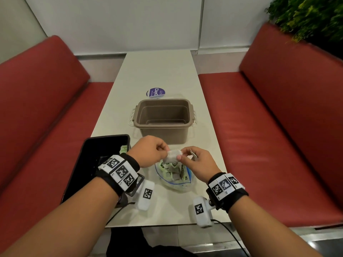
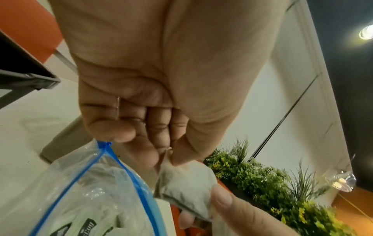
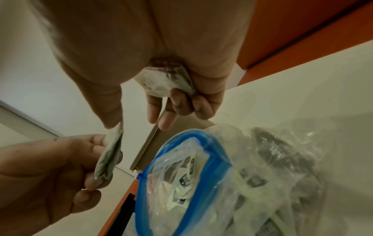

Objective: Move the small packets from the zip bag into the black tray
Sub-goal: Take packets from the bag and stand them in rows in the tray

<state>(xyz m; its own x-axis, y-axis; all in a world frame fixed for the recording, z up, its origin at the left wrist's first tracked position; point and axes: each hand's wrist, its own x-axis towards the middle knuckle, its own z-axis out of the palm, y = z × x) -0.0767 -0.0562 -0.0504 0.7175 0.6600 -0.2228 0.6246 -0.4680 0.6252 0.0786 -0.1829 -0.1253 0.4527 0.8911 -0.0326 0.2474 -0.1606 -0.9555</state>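
Note:
Above the open zip bag (image 1: pixel 174 176), both hands hold one small white packet (image 1: pixel 173 154) between them. My left hand (image 1: pixel 164 149) pinches its left edge with thumb and fingers, as the left wrist view shows on the packet (image 2: pixel 187 188). My right hand (image 1: pixel 183 155) pinches the other edge with its thumb. A second packet (image 3: pixel 167 83) is tucked in the right palm under curled fingers. The bag (image 3: pixel 201 175), rimmed by a blue zip, holds several green-white packets. The black tray (image 1: pixel 104 154) lies to the left, with a few green packets (image 1: pixel 123 149) at its far right corner.
A brown plastic bin (image 1: pixel 164 119) stands just beyond the hands in the middle of the white table (image 1: pixel 157 71). A purple round lid (image 1: pixel 155 92) lies behind it. Red benches (image 1: pixel 278 117) flank the table on both sides, and a plant (image 1: pixel 311 15) sits at the far right.

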